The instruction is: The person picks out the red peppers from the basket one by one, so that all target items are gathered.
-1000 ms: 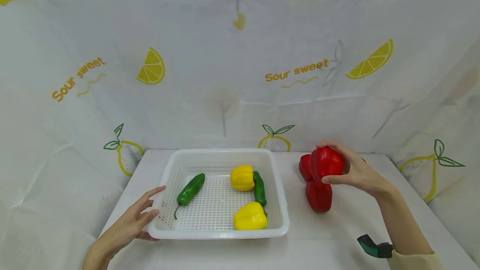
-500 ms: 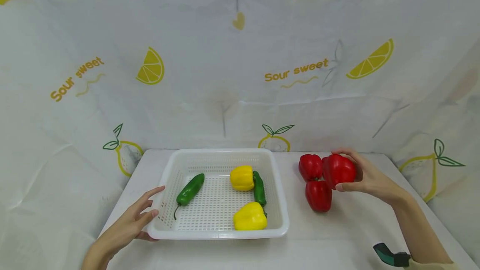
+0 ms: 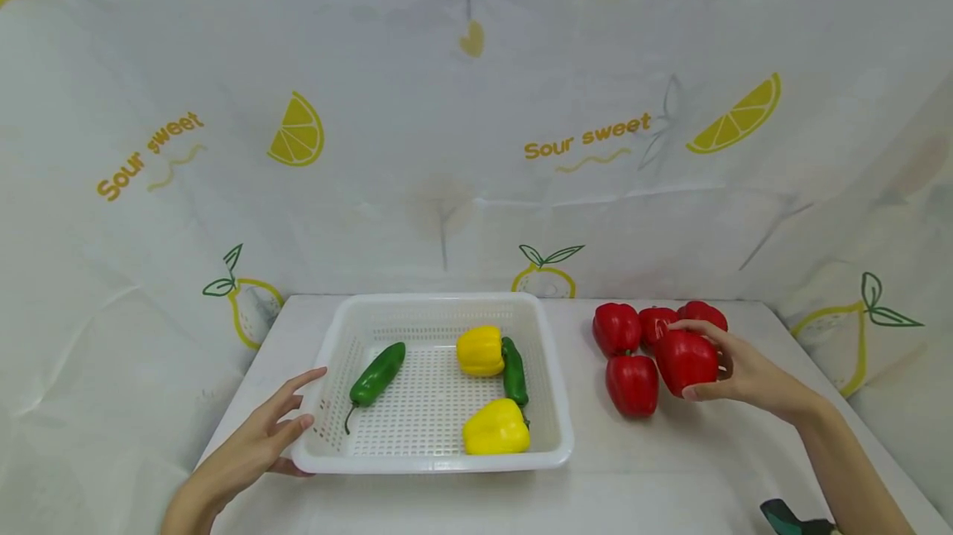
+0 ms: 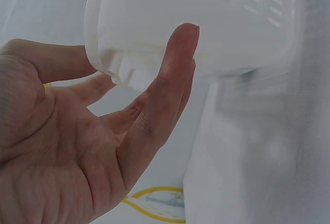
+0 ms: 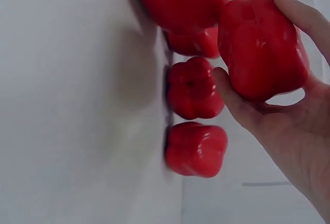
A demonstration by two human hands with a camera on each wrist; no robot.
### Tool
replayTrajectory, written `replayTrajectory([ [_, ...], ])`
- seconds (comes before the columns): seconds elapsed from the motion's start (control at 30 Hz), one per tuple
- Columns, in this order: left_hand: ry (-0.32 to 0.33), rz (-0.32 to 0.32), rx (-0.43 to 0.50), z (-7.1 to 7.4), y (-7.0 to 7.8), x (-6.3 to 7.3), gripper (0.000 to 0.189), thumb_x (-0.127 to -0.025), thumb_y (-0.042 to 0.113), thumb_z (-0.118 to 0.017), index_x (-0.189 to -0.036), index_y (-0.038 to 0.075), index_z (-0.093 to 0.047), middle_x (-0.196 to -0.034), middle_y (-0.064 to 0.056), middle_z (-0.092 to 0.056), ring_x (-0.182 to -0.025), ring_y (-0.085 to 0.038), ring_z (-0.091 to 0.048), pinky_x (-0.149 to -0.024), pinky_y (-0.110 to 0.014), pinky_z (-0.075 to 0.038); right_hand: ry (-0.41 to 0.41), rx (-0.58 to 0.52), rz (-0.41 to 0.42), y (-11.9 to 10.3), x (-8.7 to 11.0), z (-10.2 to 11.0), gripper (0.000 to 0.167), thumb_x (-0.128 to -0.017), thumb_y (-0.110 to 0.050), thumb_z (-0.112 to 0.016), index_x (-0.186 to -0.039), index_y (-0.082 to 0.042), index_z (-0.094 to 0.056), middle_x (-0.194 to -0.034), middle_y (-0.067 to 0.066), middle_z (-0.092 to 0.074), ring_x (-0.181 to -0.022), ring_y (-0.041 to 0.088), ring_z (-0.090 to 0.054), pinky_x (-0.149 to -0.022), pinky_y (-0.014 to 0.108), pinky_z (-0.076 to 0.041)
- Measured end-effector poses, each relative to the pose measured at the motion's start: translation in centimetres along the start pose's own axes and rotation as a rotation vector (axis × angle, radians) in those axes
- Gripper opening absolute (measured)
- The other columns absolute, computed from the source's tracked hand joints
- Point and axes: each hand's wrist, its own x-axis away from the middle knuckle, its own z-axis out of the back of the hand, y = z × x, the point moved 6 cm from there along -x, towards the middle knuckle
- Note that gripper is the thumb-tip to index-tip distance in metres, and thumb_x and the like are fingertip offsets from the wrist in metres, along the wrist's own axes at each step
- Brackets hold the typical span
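Note:
My right hand (image 3: 744, 374) grips a red bell pepper (image 3: 687, 363) between thumb and fingers, at the near side of a cluster of other red bell peppers. In the right wrist view the held bell pepper (image 5: 260, 49) is raised off the table surface. My left hand (image 3: 256, 432) holds the left side of a white plastic basket (image 3: 439, 464), with the thumb at its rim and fingers reaching below it. In the left wrist view the fingers (image 4: 170, 85) lie around the basket's outer corner (image 4: 134, 44).
Inside the basket are two yellow bell peppers (image 3: 496, 427) and two green chili peppers (image 3: 378, 375). Several red bell peppers (image 3: 616, 330) stand to its right, one (image 3: 633, 386) nearer the front. A white cloth with lemon prints (image 3: 447, 146) hangs behind the white table (image 3: 625, 494).
My right hand has moved right and nearer with the red bell pepper, lowering it from above the cluster. More peppers show behind it. The left hand and basket have stayed put.

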Motion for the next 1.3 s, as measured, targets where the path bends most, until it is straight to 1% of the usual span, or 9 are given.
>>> replayTrajectory([
  [0.1, 0.010, 0.005, -0.014, 0.0, 0.1, 0.0, 0.072, -0.113, 0.024, -0.058, -0.173, 0.020, -0.019, -0.165, -0.041, -0.024, -0.122, -0.037, -0.067, -0.077, -0.045, -0.070, -0.013, 0.003, -0.021, 1.0, 0.1, -0.2, 0.094, -0.081, -0.019, -0.091, -0.159, -0.013, -0.039, -0.147, -0.001, -0.047, -0.120, -0.004, -0.052, -0.079, 0.036, -0.069],
  [0.2, 0.018, -0.002, -0.029, 0.0, 0.3, 0.1, 0.071, -0.113, 0.024, -0.058, -0.173, 0.019, -0.020, -0.165, -0.042, -0.024, -0.123, -0.037, -0.067, -0.076, -0.044, -0.070, -0.024, 0.016, -0.051, 2.1, 0.0, -0.5, 0.094, -0.080, -0.021, -0.092, -0.158, -0.013, -0.039, -0.151, 0.020, -0.046, -0.123, 0.008, -0.053, -0.078, 0.036, -0.068],
  [0.27, 0.015, -0.018, -0.040, 0.0, 0.4, 0.1, 0.070, -0.113, 0.023, -0.056, -0.173, 0.015, -0.020, -0.164, -0.044, -0.025, -0.122, -0.037, -0.068, -0.075, -0.043, -0.070, -0.033, 0.021, -0.069, 2.8, 0.0, -0.6, 0.094, -0.080, -0.022, -0.092, -0.158, -0.013, -0.040, -0.151, 0.025, -0.046, -0.126, 0.019, -0.052, -0.079, 0.036, -0.068],
  [0.47, -0.003, -0.049, -0.069, 0.2, 0.4, 0.2, 0.070, -0.115, 0.022, -0.054, -0.174, 0.011, -0.018, -0.161, -0.045, -0.028, -0.112, -0.020, -0.073, -0.073, -0.040, -0.070, -0.065, 0.015, -0.106, 4.5, 0.0, -1.4, 0.094, -0.081, -0.023, -0.092, -0.157, -0.010, -0.039, -0.151, 0.029, -0.046, -0.134, 0.040, -0.049, -0.079, 0.035, -0.068],
  [0.57, -0.036, -0.097, -0.063, 0.2, 0.4, 0.2, 0.070, -0.116, 0.020, -0.051, -0.174, 0.007, -0.014, -0.157, -0.047, -0.030, -0.107, -0.011, -0.074, -0.073, -0.041, -0.070, -0.073, 0.011, -0.123, 4.8, 0.0, -1.8, 0.096, -0.079, -0.023, -0.093, -0.158, -0.010, -0.039, -0.152, 0.029, -0.045, -0.135, 0.043, -0.049, -0.080, 0.035, -0.068],
  [0.67, -0.066, -0.149, -0.047, 0.2, 0.7, 0.2, 0.069, -0.117, 0.018, -0.047, -0.173, 0.004, -0.009, -0.153, -0.048, -0.032, -0.106, -0.008, -0.074, -0.073, -0.043, -0.070, -0.079, 0.010, -0.107, 4.8, -0.1, -2.0, 0.098, -0.079, -0.022, -0.093, -0.159, -0.008, -0.038, -0.153, 0.032, -0.044, -0.136, 0.047, -0.047, -0.081, 0.035, -0.068],
  [0.77, -0.073, -0.171, -0.043, 0.2, 0.9, 0.1, 0.069, -0.117, 0.017, -0.045, -0.174, 0.004, -0.008, -0.151, -0.048, -0.034, -0.105, -0.007, -0.074, -0.073, -0.045, -0.070, -0.071, 0.007, -0.109, 4.8, -0.1, -1.9, 0.099, -0.079, -0.023, -0.093, -0.159, -0.008, -0.038, -0.153, 0.031, -0.044, -0.137, 0.048, -0.047, -0.081, 0.034, -0.067],
  [1.0, -0.027, -0.142, -0.067, 0.5, 0.9, 0.0, 0.071, -0.117, 0.020, -0.048, -0.174, 0.006, -0.009, -0.153, -0.045, -0.034, -0.102, -0.009, -0.074, -0.072, -0.040, -0.070, -0.062, -0.025, -0.115, 4.7, -0.1, -2.0, 0.098, -0.080, -0.021, -0.093, -0.160, -0.009, -0.037, -0.156, 0.032, -0.042, -0.141, 0.050, -0.043, -0.085, 0.034, -0.067],
  [1.3, -0.054, -0.091, -0.039, 0.4, 0.6, 0.1, 0.073, -0.117, 0.022, -0.048, -0.175, 0.011, -0.006, -0.160, -0.045, -0.028, -0.105, -0.011, -0.073, -0.075, -0.042, -0.070, -0.078, -0.025, -0.091, 4.9, 0.1, -2.3, 0.100, -0.082, -0.020, -0.091, -0.163, -0.008, -0.034, -0.156, 0.033, -0.040, -0.140, 0.053, -0.043, -0.084, 0.034, -0.066],
])
